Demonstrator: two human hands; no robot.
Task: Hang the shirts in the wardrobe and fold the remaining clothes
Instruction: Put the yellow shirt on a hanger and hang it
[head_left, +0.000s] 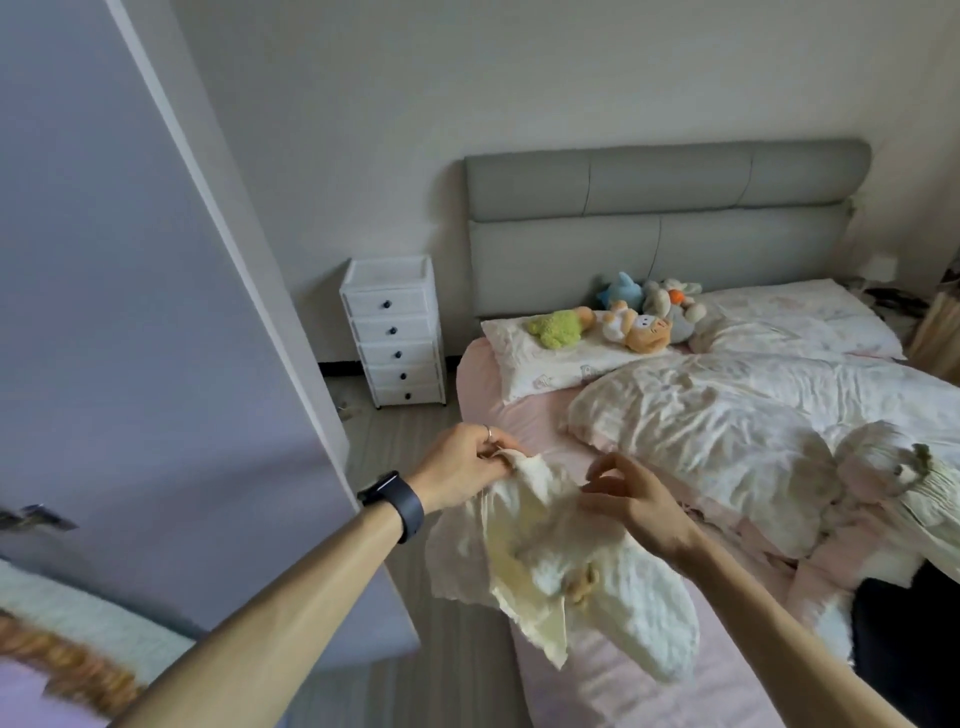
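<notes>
Both arms reach forward over the near corner of the bed (519, 421). The left hand (462, 467), a watch (397, 501) on its wrist, pinches the top edge of a cream garment (561, 571) with curled fingers. The garment hangs crumpled between the hands, above the pink sheet. The right hand (631, 499) arches over the cloth, thumb touching it, fingers lifted; whether it grips cannot be told. The wardrobe door (130, 312) stands at left.

Wardrobe door (130, 312) at left; drawer unit (393, 332) between it and bed (519, 415); soft toys (623, 317) on pillow (519, 358) before headboard (665, 208).
</notes>
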